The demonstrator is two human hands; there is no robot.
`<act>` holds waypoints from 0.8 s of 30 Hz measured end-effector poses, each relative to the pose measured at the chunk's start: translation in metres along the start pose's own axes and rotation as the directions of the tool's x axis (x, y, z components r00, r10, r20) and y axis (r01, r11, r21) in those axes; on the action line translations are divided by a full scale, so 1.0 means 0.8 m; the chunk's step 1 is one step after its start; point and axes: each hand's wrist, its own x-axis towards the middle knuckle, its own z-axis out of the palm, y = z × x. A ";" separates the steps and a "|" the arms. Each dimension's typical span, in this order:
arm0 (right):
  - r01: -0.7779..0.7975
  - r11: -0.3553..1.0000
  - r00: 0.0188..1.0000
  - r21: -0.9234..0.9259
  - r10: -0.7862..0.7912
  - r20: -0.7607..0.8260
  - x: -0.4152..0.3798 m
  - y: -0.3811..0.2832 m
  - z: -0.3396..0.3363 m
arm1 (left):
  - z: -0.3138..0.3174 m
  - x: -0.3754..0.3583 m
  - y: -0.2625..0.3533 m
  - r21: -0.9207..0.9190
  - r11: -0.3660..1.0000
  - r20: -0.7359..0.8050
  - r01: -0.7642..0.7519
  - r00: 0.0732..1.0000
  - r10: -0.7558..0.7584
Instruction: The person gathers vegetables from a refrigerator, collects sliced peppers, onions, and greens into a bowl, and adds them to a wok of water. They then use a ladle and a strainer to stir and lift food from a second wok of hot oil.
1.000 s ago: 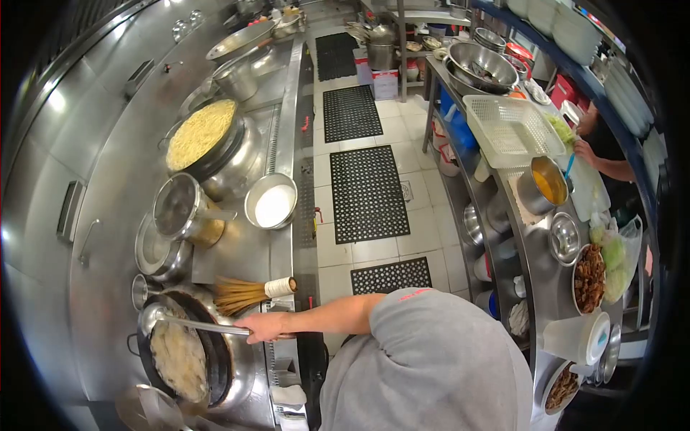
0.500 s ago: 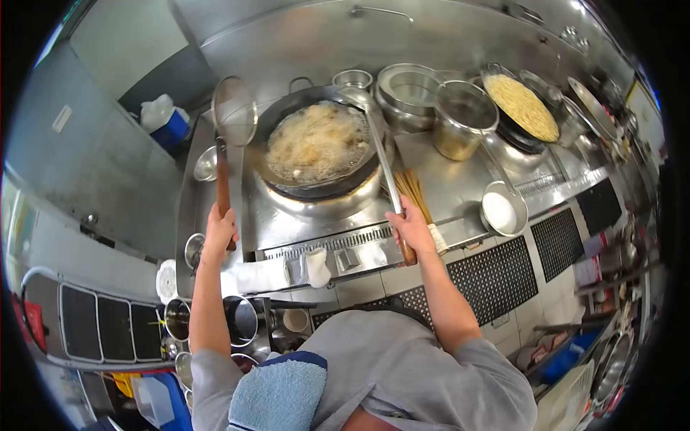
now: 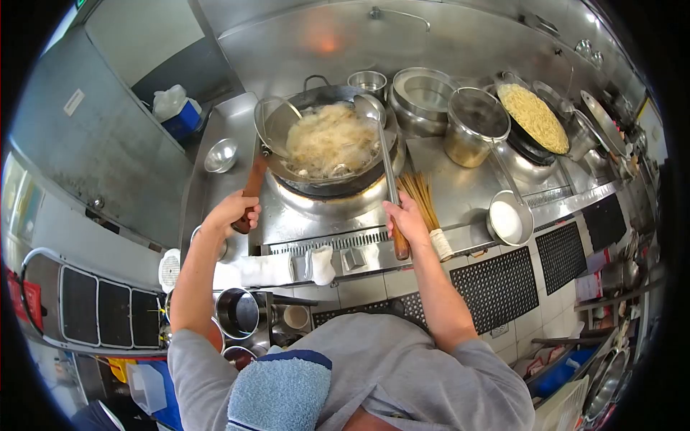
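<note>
My left hand [image 3: 236, 212] is wrapped round the wooden handle of a round strainer [image 3: 277, 123], whose mesh overlaps the left rim of a large wok [image 3: 313, 188]. In the wok, pale golden food [image 3: 332, 136] bubbles in foaming liquid. Gripped in my right hand [image 3: 407, 220] is the wooden end of a long metal ladle [image 3: 388, 161]; its bowl is at the wok's upper right edge. A bamboo brush [image 3: 420, 205] lies just right of my right hand.
Behind the wok stand a small pot [image 3: 367, 81], a lidded pot [image 3: 422, 90] and a tall pot [image 3: 474, 129]. A pan of noodles [image 3: 533, 118] is at the right, with a ladle of white powder [image 3: 507, 221] nearer. A metal bowl [image 3: 221, 155] sits left.
The strainer has moved right, from beside the wok to over its left rim, and my left hand has shifted right with it. The ladle's bowl now shows more clearly at the wok's edge.
</note>
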 end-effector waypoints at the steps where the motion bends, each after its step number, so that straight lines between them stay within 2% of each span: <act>1: -0.014 1.000 1.000 0.025 0.014 0.010 0.000 0.001 0.001 | -0.003 -0.006 0.001 -0.014 0.999 0.035 0.033 0.999 -0.033; 5: -0.061 0.988 0.997 0.139 0.054 0.050 -0.005 -0.006 -0.001 | -0.009 -0.038 0.002 -0.202 0.964 0.186 0.172 0.973 -0.135; 8: -0.086 0.957 0.995 0.278 0.066 0.080 -0.003 -0.015 -0.005 | -0.011 -0.037 -0.013 -0.228 0.963 0.141 0.143 0.984 -0.113; 14: -0.107 0.971 0.991 0.214 0.086 0.105 0.001 -0.026 -0.007 | 0.011 -0.015 -0.015 -0.164 0.986 0.048 0.044 0.998 -0.037; 17: -0.125 0.974 0.988 0.188 0.105 0.113 0.000 -0.027 -0.006 | 0.029 -0.020 -0.004 -0.170 0.981 0.034 0.091 0.996 -0.087; 21: -0.120 0.980 0.988 0.156 0.103 0.112 -0.004 -0.031 -0.002 | 0.032 -0.031 -0.004 -0.322 0.933 0.173 0.161 0.979 -0.110; 24: -0.132 0.967 0.984 0.218 0.101 0.145 0.004 -0.030 -0.011 | 0.041 -0.050 -0.002 -0.420 0.875 0.239 0.241 0.959 -0.150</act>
